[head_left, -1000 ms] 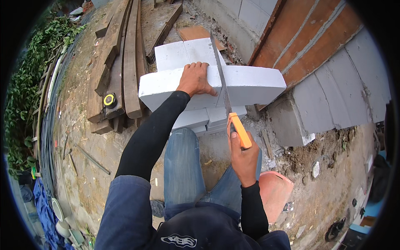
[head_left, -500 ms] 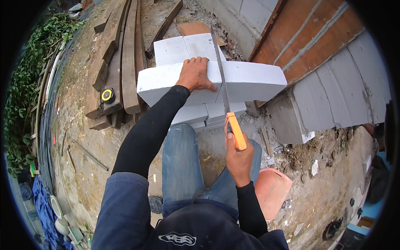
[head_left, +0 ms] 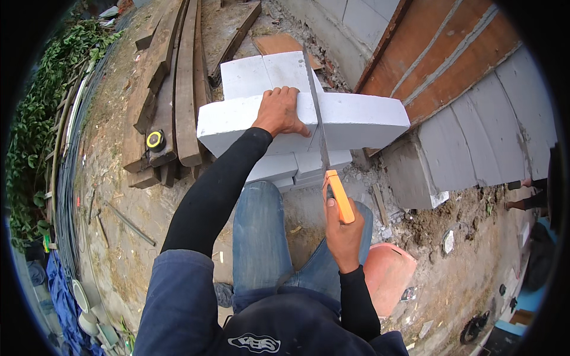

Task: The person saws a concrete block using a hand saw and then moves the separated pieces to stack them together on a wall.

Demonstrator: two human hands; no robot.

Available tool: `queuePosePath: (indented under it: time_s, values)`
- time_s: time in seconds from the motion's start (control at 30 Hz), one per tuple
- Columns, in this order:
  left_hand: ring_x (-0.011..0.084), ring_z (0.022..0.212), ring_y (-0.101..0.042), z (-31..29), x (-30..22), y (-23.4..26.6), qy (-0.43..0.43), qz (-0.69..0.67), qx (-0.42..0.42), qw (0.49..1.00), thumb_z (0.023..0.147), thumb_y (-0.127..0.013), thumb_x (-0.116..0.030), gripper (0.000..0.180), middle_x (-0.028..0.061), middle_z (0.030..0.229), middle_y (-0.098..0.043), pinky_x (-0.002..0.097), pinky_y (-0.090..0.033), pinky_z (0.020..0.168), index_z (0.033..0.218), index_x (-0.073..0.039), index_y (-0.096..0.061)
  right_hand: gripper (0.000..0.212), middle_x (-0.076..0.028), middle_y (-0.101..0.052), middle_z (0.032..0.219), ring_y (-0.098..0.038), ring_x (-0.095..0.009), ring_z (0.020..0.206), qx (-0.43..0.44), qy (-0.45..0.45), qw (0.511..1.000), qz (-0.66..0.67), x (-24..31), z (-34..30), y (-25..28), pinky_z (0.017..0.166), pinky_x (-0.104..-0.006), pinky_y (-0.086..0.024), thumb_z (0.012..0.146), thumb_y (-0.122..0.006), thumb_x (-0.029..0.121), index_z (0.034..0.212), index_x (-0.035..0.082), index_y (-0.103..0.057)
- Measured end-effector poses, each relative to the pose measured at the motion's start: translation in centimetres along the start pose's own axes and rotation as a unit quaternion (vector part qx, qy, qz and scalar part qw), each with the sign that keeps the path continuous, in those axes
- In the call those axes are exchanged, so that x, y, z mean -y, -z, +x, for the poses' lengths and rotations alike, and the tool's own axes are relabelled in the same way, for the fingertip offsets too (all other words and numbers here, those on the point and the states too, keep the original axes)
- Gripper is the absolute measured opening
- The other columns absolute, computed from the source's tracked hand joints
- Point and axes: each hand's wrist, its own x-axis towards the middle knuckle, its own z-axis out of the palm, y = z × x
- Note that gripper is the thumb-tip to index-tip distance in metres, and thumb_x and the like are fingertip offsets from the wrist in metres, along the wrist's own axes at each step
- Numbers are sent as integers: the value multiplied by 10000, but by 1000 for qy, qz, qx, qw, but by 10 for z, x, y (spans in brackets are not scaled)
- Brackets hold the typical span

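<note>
A long white lightweight concrete block [head_left: 368, 115] lies crosswise on top of a stack of similar white blocks [head_left: 244, 77]. My left hand [head_left: 281, 113] grips it near the middle, fingers over the top edge and thumb spread down the near face. In my right hand [head_left: 344, 240] is the orange handle of a handsaw [head_left: 321, 133], fingers wrapped round it. The blade points away from me and crosses the block's top just right of my left thumb. A thin dark line runs down the near face beside the blade; how deep the cut goes I cannot tell.
Wooden beams [head_left: 189, 83] lie at the left, with a yellow-and-black tape measure [head_left: 155, 140] on them. A block wall [head_left: 475, 127] stands at the right. By my right knee is a pinkish plastic piece [head_left: 389, 276]. Another person's hand [head_left: 516, 204] shows at the far right.
My right hand has drawn the saw slightly toward me, its handle now lower in view. My left hand stays on the block. The other person's hand at far right shows more.
</note>
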Motion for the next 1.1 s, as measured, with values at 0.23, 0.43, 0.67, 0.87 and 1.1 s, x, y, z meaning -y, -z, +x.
queuePosePath:
  time_s: [0.23,0.43,0.67,0.87,1.1]
  values:
    - [348,1195,-596,1,-8,4,2,-18,-19,1000,456,-949,-539,1134,199,1213,-653,414,-395,1083,1353,46,-578,258,-84,-537,613,-540,-150,526,-6,-28,998,-64,-37,-128,51,509,-342,-417,979,-689,154,816,14,-547]
    - [346,1196,-601,0,-2,0,-1,-5,-18,1000,447,-949,-541,1129,201,1213,-657,418,-396,1089,1343,41,-585,278,-48,-478,611,-417,-101,567,9,-8,1000,7,3,7,-2,520,-334,-359,1016,-676,158,814,20,-544]
    - [346,1185,-605,-1,-7,4,0,-17,-29,999,448,-952,-544,1133,198,1209,-659,412,-397,1091,1346,42,-585,268,-48,-499,600,-475,-118,540,-19,-8,999,-45,-42,-123,45,509,-330,-380,999,-688,162,821,19,-548]
    - [346,1183,-604,7,-5,4,2,-9,-11,1000,448,-953,-544,1122,193,1191,-658,406,-403,1074,1335,38,-590,262,-55,-497,599,-460,-116,551,9,-13,1000,4,13,21,-2,519,-324,-379,1016,-672,146,828,10,-549]
    - [349,1189,-600,-2,-10,3,1,-17,-33,999,454,-951,-543,1113,190,1192,-656,414,-396,1084,1338,29,-591,269,-55,-513,601,-505,-119,540,5,-32,998,-55,-38,-131,57,515,-327,-390,1005,-673,153,806,26,-543]
